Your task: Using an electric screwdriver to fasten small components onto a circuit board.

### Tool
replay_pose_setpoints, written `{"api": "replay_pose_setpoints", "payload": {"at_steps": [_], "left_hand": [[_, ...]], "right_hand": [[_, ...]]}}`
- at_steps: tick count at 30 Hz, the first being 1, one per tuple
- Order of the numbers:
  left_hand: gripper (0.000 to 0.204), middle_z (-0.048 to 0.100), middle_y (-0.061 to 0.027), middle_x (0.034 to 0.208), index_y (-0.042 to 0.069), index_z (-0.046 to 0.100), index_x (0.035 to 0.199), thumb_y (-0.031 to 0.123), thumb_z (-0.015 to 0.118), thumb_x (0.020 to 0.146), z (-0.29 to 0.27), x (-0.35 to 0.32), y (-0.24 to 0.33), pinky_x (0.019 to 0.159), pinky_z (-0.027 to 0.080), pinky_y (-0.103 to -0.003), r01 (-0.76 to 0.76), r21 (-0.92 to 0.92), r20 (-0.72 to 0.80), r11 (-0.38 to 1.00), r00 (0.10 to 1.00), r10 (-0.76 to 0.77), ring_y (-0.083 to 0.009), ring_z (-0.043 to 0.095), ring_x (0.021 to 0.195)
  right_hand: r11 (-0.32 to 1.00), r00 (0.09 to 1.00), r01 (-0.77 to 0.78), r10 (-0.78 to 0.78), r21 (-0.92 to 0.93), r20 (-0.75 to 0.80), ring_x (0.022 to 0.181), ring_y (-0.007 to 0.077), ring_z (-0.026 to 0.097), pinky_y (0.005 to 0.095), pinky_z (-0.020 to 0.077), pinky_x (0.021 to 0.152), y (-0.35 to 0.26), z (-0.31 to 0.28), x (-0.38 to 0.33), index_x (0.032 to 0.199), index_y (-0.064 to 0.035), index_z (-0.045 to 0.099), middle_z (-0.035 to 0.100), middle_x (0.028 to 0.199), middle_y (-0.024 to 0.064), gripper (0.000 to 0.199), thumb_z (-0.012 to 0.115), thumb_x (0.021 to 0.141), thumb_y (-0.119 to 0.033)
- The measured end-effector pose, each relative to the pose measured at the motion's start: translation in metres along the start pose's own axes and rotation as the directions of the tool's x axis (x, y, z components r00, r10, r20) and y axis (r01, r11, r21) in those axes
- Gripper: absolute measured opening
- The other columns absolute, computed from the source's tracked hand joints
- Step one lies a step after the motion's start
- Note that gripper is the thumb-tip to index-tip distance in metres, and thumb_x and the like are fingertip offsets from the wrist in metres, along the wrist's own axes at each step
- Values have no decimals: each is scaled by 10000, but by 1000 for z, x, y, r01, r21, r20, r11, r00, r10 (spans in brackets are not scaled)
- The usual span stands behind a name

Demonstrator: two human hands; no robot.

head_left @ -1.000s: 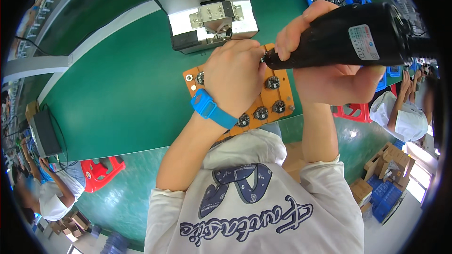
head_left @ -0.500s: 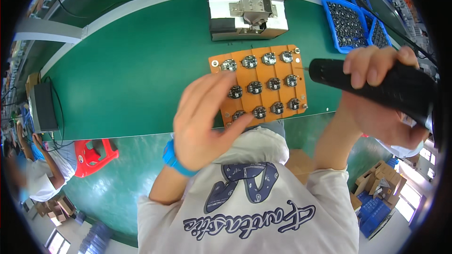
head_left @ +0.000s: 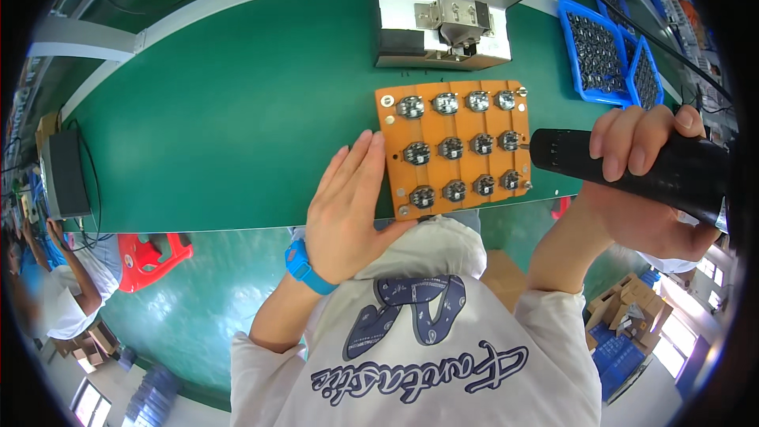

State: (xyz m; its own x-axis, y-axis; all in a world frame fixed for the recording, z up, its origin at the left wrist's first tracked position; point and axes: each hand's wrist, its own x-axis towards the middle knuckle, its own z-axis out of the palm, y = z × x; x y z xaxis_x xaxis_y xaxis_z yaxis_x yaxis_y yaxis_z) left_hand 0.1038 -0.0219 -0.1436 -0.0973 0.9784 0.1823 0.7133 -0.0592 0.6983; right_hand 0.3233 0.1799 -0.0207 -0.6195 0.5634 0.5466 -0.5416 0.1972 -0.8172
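An orange board lies at the front edge of the green table, carrying rows of small round dark parts with metal pins. My left hand is open, its fingers stretched and together along the board's left edge, the thumb by the lower left corner. A blue watch is on that wrist. My right hand is closed round a black power screwdriver. The tool lies nearly level, its nose pointing left at the board's right edge. Whether its thin tip touches the board, I cannot tell.
Behind the board stands a silver-and-white bench machine. Blue trays of small dark parts sit at the back right. A black box with a cable is at the far left, near a red stool and a seated person.
My left hand has moved off the board's near-left parts to its left edge. The screwdriver's nose is closer to the board's right edge. The whole view has shifted slightly.
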Motion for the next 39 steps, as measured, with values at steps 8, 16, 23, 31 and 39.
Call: {"api": "replay_pose_setpoints", "payload": {"at_steps": [8, 16, 23, 31, 39], "left_hand": [[1020, 563, -236, 1465, -41, 441, 1509, 227, 929, 655, 7, 12, 4, 1151, 403, -521, -32, -9, -13, 999, 999, 32, -401, 507, 1406], [994, 580, -235, 1449, -13, 479, 1500, 259, 926, 655, 7, 15, 7, 1163, 375, -505, -20, 13, -20, 1000, 1000, 20, -381, 507, 1413], [865, 590, -189, 1411, 38, 570, 1434, 241, 916, 669, -7, 24, 9, 1114, 402, -472, -9, -90, -54, 996, 999, 5, -362, 528, 1346], [374, 557, -32, 941, 152, 792, 1052, 158, 891, 691, 9, 54, -4, 766, 413, -395, -16, -119, -155, 993, 988, -3, -231, 524, 849], [312, 578, 6, 848, 150, 806, 970, 135, 882, 668, 14, 56, -1, 728, 392, -370, 39, -127, -226, 991, 972, -67, -210, 552, 808]], "right_hand": [[987, 980, 5, 28, 161, -198, 734, 171, 533, 354, 415, 714, -20, 11, 6, 1356, 23, 465, 528, 912, 49, 936, 583, 880, -775], [998, 926, -64, 65, 15, -372, 674, 134, 492, 318, 417, 641, -8, 16, -1, 1368, -7, 454, 506, 859, 34, 857, 618, 919, -719], [992, 969, -50, 76, 113, -234, 588, 131, 499, 289, 423, 551, 9, 19, 7, 1365, -8, 445, 507, 796, 24, 889, 605, 904, -752], [990, 994, -97, 91, -100, -62, 616, 136, 514, 297, 436, 582, 1, 30, 28, 1398, -27, 444, 525, 829, 29, 948, 558, 878, -812], [995, 999, -44, 43, -90, -9, 657, 151, 528, 321, 438, 616, 38, 16, 66, 1423, -31, 451, 537, 858, 35, 1012, 516, 849, -862]]}}
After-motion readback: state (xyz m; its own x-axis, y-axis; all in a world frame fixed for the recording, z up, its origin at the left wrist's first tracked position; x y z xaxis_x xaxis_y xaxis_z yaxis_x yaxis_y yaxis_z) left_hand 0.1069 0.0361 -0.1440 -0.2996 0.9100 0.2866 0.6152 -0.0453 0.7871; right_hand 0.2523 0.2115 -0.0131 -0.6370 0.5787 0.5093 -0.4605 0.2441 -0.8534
